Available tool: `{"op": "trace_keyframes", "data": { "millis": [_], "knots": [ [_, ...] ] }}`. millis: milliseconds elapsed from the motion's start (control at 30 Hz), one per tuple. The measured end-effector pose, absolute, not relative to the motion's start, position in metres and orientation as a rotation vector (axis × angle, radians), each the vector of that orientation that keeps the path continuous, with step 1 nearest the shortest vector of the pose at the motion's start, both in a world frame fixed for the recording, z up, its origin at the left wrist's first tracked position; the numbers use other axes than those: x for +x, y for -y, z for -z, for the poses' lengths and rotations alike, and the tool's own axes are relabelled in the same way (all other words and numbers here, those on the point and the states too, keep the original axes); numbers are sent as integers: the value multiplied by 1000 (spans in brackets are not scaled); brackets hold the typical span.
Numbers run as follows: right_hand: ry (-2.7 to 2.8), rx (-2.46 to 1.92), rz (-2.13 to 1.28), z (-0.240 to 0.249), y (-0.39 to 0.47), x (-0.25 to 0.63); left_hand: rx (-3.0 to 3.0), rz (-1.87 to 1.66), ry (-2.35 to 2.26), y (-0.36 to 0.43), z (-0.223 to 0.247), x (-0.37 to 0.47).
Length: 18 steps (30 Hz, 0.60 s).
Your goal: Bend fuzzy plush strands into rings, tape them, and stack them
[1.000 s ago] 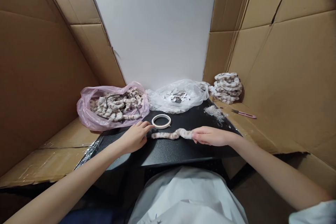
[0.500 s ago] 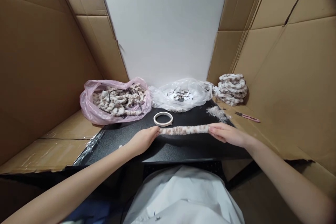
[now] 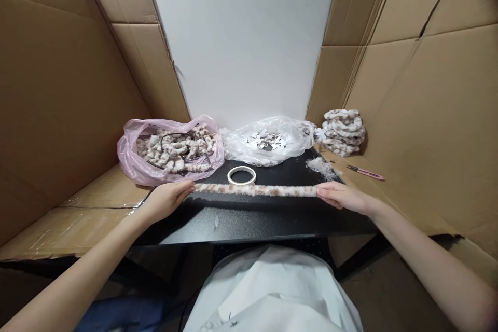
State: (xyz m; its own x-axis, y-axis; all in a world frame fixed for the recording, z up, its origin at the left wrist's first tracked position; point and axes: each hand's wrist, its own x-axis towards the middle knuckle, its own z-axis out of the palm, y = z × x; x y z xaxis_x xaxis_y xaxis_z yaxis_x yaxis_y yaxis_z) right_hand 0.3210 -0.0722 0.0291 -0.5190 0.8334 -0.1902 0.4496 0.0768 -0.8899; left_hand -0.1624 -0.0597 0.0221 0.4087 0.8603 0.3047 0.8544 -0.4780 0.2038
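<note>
A fluffy white-and-brown plush band (image 3: 257,190) is pulled straight and level above the black table (image 3: 249,220). My left hand (image 3: 171,198) pinches its left end, fingers closed. At the other end, my right hand (image 3: 342,197) grips the band between thumb and fingers. Just behind the band lies a roll of white tape (image 3: 241,170), its front edge close to the plush. What is inside the band cannot be seen.
A pink plastic bag (image 3: 130,158) of plush pieces stands back left. Beside it sits a clear bag (image 3: 241,150) of small flat pieces. At right are stacked plush rings (image 3: 342,135), fluff scraps (image 3: 322,167) and pink-handled snips (image 3: 365,171). Cardboard walls (image 3: 420,129) flank the table.
My left hand has moved left, drawing the plush band out from a short, bunched length to a longer, smoother one. My right hand has shifted slightly right.
</note>
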Motion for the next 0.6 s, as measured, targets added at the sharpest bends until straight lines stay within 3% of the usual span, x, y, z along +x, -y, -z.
{"op": "trace_keyframes", "data": {
  "millis": [267,600],
  "knots": [
    [2124,-1266,-1336,-28,69,314,2608,-531,-1551,57,-22,-175],
    [2421,-1347,-774,-14,68,319,2616,-435,-1666,63,-17,-185]
  ]
}}
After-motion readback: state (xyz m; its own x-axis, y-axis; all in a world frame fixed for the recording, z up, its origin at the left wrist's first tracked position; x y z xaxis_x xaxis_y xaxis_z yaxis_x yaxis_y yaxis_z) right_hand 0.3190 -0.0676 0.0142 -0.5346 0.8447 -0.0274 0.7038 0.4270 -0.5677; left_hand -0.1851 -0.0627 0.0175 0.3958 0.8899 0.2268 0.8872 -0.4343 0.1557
